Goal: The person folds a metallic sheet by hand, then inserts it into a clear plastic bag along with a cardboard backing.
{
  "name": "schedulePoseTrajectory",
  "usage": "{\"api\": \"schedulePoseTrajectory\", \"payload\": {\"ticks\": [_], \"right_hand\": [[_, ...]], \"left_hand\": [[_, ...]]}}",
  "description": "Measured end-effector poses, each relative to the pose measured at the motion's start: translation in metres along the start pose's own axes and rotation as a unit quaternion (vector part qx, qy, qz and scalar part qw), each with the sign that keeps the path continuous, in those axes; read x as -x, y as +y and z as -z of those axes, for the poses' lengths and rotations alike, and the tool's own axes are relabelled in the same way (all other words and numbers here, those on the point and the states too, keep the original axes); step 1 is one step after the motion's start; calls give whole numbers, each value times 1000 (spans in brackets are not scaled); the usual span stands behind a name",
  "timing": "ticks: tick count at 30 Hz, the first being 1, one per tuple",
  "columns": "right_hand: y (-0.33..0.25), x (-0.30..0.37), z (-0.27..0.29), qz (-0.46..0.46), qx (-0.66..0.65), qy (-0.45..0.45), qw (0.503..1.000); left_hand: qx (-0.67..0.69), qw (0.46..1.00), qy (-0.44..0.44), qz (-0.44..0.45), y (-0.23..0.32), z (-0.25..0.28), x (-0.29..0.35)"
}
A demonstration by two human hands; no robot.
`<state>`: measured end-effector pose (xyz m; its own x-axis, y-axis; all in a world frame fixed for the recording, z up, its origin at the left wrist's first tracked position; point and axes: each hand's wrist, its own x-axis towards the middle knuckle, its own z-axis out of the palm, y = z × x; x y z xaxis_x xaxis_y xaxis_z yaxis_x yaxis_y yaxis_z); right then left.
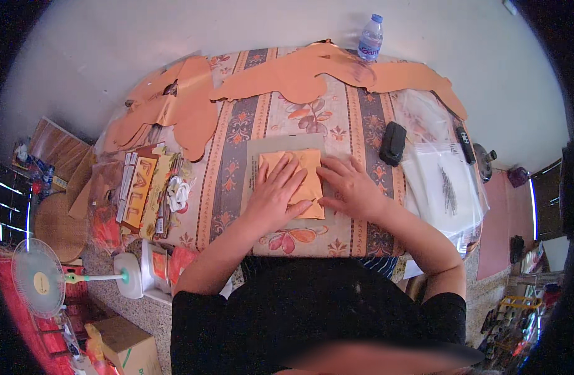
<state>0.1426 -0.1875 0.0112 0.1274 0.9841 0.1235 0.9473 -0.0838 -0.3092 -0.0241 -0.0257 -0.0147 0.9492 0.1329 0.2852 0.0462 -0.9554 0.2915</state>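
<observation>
A folded flat orange piece (307,164), perhaps paper or thin foam, lies on a greyish clear plastic sleeve (254,150) in front of me. My left hand (277,190) rests flat on the orange piece, fingers stretched up and thumb pointing right across its lower part. At the right edge of the piece is my right hand (352,187), palm down with fingers bent slightly and apart, the fingertips touching that edge. Neither hand grips anything. Both pieces lie on a table with a flowered, striped cloth (274,125).
Large orange cut-outs (281,72) spread along the table's far side, with a water bottle (370,39) behind. To the right are a black case (393,142), clear plastic bags (440,187) and a black remote (466,145). Printed packs (146,190) and a white cord (177,192) lie left. A fan (40,278) stands left.
</observation>
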Motion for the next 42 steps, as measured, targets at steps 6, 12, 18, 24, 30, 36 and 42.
{"api": "schedulePoseTrajectory", "payload": {"ticks": [6, 12, 18, 24, 30, 36, 42], "right_hand": [[1, 4, -1, 7, 28, -9, 1000], [0, 7, 2, 14, 26, -13, 999], [5, 5, -2, 25, 64, -29, 997], [5, -3, 2, 22, 94, -51, 994], [7, -7, 2, 22, 98, -53, 994], [6, -2, 1, 25, 103, -50, 993], [1, 4, 1, 10, 91, -76, 993]], "left_hand": [[-1, 1000, 1, 1, 0, -1, 1], [-6, 1000, -4, 3, 0, 0, 0], [-9, 1000, -9, 2, 1, 2, 0], [-9, 1000, -5, 0, 1, 0, 0], [-10, 1000, 2, -4, -1, -2, 1], [-6, 1000, 0, -1, 0, -1, 0], [-15, 1000, 1, -4, 0, -1, 0]]}}
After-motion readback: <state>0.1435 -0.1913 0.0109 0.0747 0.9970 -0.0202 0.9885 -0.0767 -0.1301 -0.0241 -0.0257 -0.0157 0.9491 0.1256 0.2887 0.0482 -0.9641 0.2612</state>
